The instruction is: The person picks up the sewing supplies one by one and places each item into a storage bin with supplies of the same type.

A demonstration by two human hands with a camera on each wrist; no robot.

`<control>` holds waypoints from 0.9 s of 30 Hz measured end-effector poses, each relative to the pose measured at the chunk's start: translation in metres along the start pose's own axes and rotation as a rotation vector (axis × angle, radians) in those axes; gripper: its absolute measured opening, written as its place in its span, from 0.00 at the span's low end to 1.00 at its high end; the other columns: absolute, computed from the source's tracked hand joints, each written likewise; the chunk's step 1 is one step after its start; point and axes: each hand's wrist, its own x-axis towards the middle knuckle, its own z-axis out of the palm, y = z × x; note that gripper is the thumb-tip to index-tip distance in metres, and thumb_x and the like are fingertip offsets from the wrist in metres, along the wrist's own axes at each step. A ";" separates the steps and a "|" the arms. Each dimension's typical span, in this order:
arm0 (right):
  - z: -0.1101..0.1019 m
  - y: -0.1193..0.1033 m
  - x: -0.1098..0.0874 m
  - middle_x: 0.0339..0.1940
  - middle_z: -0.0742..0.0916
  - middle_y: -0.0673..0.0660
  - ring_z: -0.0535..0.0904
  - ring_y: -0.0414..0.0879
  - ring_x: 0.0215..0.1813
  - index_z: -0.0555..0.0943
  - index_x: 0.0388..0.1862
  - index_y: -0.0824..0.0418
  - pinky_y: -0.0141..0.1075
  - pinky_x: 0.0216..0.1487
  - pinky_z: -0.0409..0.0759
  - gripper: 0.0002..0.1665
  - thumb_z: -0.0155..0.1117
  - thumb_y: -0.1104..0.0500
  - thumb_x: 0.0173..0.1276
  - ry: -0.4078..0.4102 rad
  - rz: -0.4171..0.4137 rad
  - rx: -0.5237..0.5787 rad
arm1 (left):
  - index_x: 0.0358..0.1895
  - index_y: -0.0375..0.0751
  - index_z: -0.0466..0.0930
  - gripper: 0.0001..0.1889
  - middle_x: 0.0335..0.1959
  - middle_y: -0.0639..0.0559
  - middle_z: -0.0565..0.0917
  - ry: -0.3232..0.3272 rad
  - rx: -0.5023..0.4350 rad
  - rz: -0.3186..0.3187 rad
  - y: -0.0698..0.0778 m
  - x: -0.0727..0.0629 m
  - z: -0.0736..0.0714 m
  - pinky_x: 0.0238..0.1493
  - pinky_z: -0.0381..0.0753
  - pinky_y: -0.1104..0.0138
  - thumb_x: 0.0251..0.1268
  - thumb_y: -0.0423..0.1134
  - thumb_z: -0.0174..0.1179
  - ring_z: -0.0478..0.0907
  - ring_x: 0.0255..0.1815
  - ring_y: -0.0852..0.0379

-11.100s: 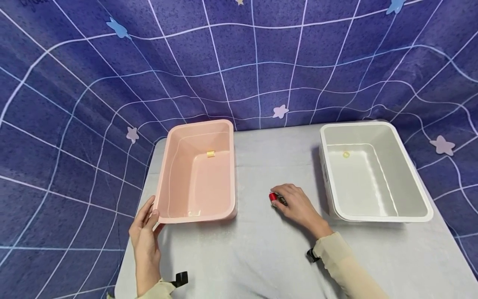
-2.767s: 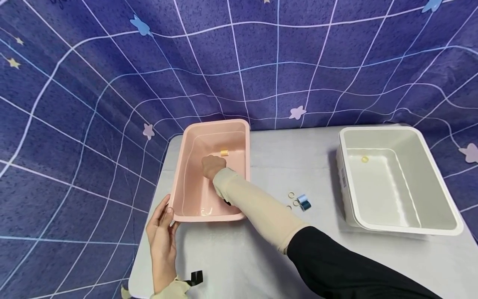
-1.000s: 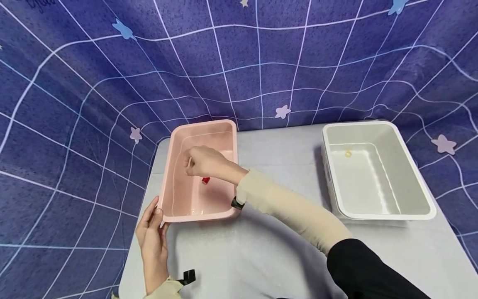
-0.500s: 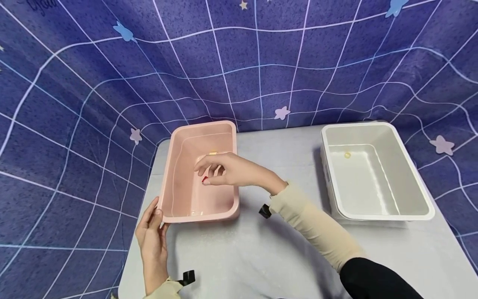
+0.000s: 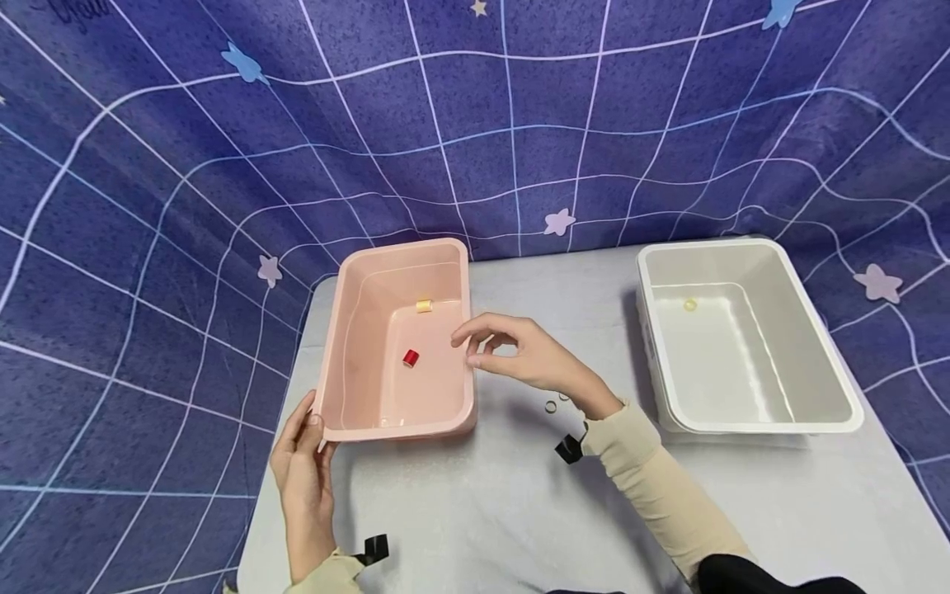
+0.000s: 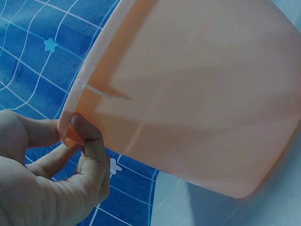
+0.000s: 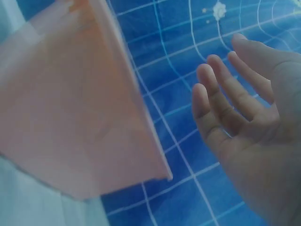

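My left hand (image 5: 303, 474) pinches the rim of the pink basin (image 5: 469, 346) at its near left corner; the left wrist view shows thumb and fingers (image 6: 89, 129) on either side of that rim. Inside the basin, a red thread spool (image 5: 411, 358) lies on the floor, and a yellow thread spool (image 5: 424, 305) is nearer the far wall. Over the basin's right rim hovers my right hand (image 5: 523, 351), fingers loosely bent and holding nothing. The right wrist view shows its palm (image 7: 254, 141) bare. Below the right wrist, a thin ring (image 5: 551, 407) lies on the table, with another partly hidden.
A white basin (image 5: 853, 412) stands on the right of the table, with a pale yellow ring (image 5: 690, 305) inside. The grey tablecloth (image 5: 475, 528) covers the table. A blue curtain (image 5: 475, 132) with white grid lines hangs behind and at the left.
The red spool, in my right hand on the table about 11 seconds ago, now lies in the pink basin. My right hand has drawn back rightward, fingers loosened. The left hand keeps its pinch.
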 end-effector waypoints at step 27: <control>-0.006 0.072 -0.092 0.58 0.89 0.56 0.81 0.52 0.63 0.85 0.58 0.58 0.33 0.66 0.76 0.19 0.72 0.67 0.70 0.388 0.068 -0.224 | 0.74 0.32 0.72 0.24 0.57 0.44 0.76 -0.010 -0.042 0.010 0.000 0.000 0.000 0.50 0.89 0.68 0.78 0.31 0.57 0.85 0.56 0.57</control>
